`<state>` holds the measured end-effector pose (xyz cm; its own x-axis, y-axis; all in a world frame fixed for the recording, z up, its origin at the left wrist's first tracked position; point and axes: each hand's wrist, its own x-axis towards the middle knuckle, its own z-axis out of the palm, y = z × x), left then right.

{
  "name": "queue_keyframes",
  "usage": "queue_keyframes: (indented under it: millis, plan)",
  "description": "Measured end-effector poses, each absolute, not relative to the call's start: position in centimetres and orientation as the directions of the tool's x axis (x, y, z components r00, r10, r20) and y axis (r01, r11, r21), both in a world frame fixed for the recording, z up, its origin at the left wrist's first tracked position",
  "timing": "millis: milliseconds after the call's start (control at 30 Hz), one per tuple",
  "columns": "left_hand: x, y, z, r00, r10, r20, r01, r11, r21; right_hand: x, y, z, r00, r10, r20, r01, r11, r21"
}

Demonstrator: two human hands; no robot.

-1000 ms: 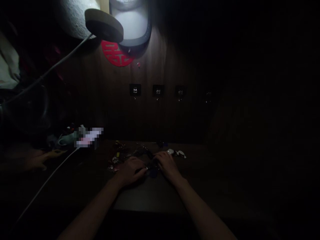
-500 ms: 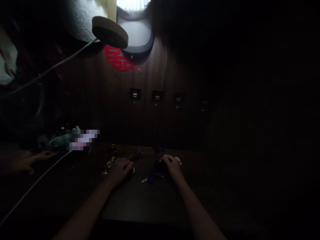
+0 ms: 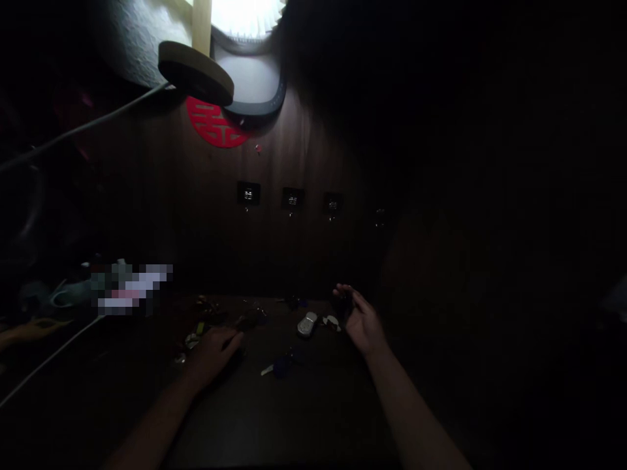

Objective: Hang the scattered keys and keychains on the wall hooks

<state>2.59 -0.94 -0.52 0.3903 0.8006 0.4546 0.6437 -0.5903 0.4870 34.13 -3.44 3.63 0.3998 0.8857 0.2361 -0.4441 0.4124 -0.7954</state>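
My left hand (image 3: 214, 352) rests palm down on the dark tabletop (image 3: 274, 418), thumb apart from the curled forefinger; the other fingertips are lost in shadow. Beside it on the left are small trinkets, one of them yellow-green (image 3: 200, 328). My right hand (image 3: 363, 320) is raised above the table, palm turned left, fingers bent and apart, with no object visible in them. Left of it lie a silvery, rounded fob-like object (image 3: 307, 324) and a small whitish piece (image 3: 332, 322). A key with a blue head (image 3: 278, 369) lies between the hands.
A lit lamp (image 3: 247, 19) and a wooden disc on a post (image 3: 196, 72) are at the top. A red cut-out ornament (image 3: 215, 124) is on the dark wooden surface behind. White cables (image 3: 53, 365) run at left, near a blurred-out bright patch (image 3: 134, 290) and a yellow tool-like object (image 3: 34, 331).
My right hand has lifted away to the right and opened, uncovering the silvery fob-like object. My left hand stays near the trinkets. The whole view has shifted slightly.
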Motion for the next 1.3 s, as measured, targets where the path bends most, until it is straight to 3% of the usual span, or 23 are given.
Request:
queue_keyframes:
  millis: [200,400,733,1000,1300]
  plan:
    - [2.5,-0.9,-0.8,0.4,0.808,0.433,0.643,-0.584,0.495,37.2,-3.0,5.7,0.428,0.879,0.21,-0.474,0.416,-0.776]
    - [2.3,-0.9,-0.9,0.381,0.825,0.418,0.658,-0.559,0.504,40.1,-1.5,8.8,0.593,0.781,0.197,-0.398,0.497,-0.771]
    - [2.5,-0.9,-0.4,0.403,0.825,0.396,0.648,-0.562,0.513,44.2,2.6,15.0,0.804,0.378,0.458,0.139,0.63,-0.764]
    - [2.4,-0.5,-1.1,0.336,0.865,0.372,0.686,-0.496,0.533,44.8,5.8,17.8,0.77,0.288,0.569,0.358,0.543,-0.76]
    - [2.5,-0.6,-0.9,0.347,0.842,0.413,0.674,-0.53,0.514,45.1,6.9,16.4,0.783,0.275,0.557,0.384,0.491,-0.782]
